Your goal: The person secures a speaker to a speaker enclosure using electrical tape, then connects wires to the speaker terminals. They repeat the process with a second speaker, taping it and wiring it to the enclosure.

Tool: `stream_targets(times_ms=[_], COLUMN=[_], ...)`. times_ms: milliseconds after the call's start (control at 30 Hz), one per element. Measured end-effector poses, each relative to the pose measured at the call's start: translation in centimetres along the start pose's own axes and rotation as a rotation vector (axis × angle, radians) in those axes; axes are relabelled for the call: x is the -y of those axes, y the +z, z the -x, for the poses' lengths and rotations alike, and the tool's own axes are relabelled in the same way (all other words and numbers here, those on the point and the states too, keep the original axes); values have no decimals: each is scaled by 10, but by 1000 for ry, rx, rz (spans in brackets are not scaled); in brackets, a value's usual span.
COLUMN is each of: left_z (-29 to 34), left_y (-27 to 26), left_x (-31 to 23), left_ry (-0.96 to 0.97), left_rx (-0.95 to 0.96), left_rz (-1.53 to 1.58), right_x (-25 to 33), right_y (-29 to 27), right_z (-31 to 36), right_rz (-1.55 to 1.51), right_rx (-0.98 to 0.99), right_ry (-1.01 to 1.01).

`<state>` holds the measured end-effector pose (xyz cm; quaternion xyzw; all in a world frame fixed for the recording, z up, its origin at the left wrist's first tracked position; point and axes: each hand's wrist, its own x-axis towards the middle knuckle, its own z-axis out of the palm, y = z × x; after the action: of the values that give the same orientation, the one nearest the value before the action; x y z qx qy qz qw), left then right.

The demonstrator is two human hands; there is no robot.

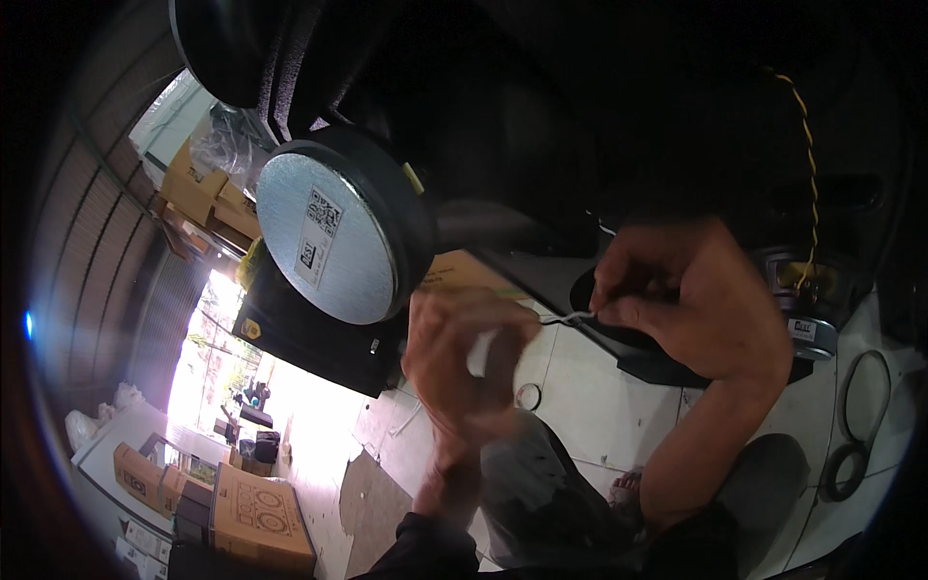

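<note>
A thin black-and-white twisted wire (570, 317) runs between my two hands. My right hand (701, 300) pinches one part of it between thumb and fingertips. Its other part meets the curled fingers of my left hand (464, 353), which are blurred by motion but look closed on it. Just left of and above that hand is a large speaker driver (329, 232) with a round silvery magnet and a stuck-on label. A yellow-and-black twisted wire (810, 155) hangs at the right, reaching down to a smaller speaker driver (812, 333). Dark cabinet parts above the hands are hard to make out.
A roll of tape (528, 396) lies on the tiled floor (590, 425) between my hands, and black rings (846, 471) lie at the far right. Cardboard boxes (259, 512) stand lower left. Behind the big driver is a black box (309, 324); a bright doorway (208, 338) opens left.
</note>
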<state>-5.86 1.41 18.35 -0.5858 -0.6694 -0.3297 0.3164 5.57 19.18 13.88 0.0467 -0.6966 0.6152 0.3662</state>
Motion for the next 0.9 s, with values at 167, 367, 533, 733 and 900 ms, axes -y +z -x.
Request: stream_targets(times_ms=[167,367,533,733,900], left_z=[-2,17,27,11,13], left_y=[4,13,23,-12,12], left_x=[24,44,22,16,43], left_ry=[-91,-487,-225,16,-486], left_rx=[31,62,-67,-78,-53], left_rz=[368,807,390,-46,782], right_x=[-6,-7,-6,-3,-6], right_y=[-3,-4,3,7,3], right_z=[0,-4,-12,3,1], right_rz=[-1,-178,-172,68,-155], right_rx=[195,233,-176,89,132], right_ry=[5,-140,-38,-97,-106])
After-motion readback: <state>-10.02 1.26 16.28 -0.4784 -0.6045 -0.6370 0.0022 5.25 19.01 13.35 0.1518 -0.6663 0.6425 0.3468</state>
